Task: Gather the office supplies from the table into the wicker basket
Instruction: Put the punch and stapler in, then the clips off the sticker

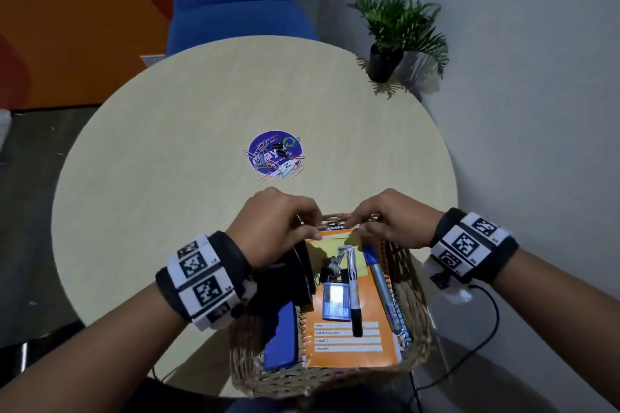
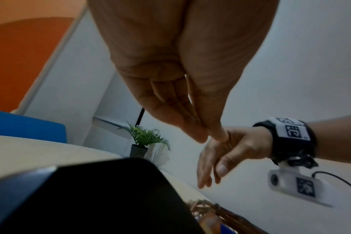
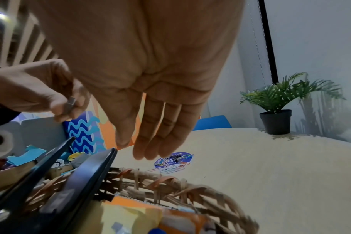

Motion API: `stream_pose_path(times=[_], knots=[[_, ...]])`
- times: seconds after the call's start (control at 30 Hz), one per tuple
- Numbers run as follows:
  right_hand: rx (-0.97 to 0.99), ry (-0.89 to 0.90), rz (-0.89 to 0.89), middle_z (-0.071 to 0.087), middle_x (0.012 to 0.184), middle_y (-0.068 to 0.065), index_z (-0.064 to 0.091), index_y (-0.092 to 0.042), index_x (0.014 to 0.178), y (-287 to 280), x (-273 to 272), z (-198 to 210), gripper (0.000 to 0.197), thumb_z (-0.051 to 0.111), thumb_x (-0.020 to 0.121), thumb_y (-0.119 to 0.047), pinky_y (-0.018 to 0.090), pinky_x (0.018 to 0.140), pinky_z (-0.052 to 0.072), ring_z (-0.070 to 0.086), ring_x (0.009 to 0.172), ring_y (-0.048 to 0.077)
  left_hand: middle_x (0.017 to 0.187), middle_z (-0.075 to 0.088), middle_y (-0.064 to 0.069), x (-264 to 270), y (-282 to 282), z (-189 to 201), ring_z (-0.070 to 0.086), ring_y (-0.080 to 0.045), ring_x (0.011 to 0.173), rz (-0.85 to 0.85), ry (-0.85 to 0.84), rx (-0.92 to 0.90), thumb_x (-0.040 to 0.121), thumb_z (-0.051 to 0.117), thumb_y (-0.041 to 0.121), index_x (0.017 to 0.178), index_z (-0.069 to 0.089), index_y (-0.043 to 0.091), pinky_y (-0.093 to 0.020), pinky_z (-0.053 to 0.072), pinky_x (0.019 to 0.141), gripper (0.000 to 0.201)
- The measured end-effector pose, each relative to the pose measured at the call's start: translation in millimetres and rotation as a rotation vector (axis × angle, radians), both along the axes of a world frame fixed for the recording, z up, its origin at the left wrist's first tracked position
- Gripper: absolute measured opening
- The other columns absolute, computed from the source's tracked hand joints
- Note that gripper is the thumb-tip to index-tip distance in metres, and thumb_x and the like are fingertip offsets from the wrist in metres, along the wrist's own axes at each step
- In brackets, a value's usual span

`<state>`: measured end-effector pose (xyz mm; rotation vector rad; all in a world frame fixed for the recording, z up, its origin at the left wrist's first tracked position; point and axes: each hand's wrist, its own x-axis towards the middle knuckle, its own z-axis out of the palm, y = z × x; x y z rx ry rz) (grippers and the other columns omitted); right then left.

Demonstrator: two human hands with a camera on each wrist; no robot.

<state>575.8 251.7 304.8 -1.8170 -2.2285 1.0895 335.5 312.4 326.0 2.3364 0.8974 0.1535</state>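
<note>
The wicker basket stands at the table's near edge and holds an orange notebook, two markers, a blue box and a black tool. Above the basket's far rim my left hand pinches a small grey metal piece between thumb and fingertips. My right hand hovers beside it with straight fingers, its tips close to the same piece. A heap of paper clips and binder clips lies on a purple sticker mid-table.
A potted plant stands at the table's far right edge by the white wall. A blue chair sits behind the round table. A black cable hangs from my right wrist camera.
</note>
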Motion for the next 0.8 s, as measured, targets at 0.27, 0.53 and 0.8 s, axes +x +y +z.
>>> stream_pose_path(times=[0.27,0.53,0.8], knots=[[0.03,-0.018,-0.058,0.073,0.102,-0.01,0.069,-0.027,0.107,2,10,-2,0.024,0.057,0.09,-0.015,0.036,0.083,0.054,0.064,0.094,0.008,0.093,0.076,0.006,14,-23,-20,0.066,-0.02,0.089,-0.065,0.095,0.147,0.081,0.051,0.061,0.1,0.071,0.038,-0.026,0.035,0.064,0.036],[-0.003,-0.132,-0.038,0.071,0.107,-0.003,0.067,-0.021,0.113,49,2,-7,0.023,0.058,0.092,-0.02,0.038,0.086,0.053,0.065,0.094,0.013,0.097,0.075,0.012,-8,40,-7,0.07,-0.007,0.078,0.225,-0.076,0.021,0.077,0.045,0.063,0.103,0.071,0.032,-0.03,0.053,0.077,0.047],[0.021,-0.311,-0.108,0.063,0.124,0.004,0.063,-0.021,0.121,177,-7,-67,0.032,0.058,0.09,-0.022,0.035,0.091,0.048,0.06,0.11,0.025,0.122,0.061,-0.005,-41,194,-90,0.058,-0.027,0.111,0.329,0.429,0.158,0.092,0.055,0.027,0.119,0.063,0.023,-0.039,0.048,0.089,0.028]])
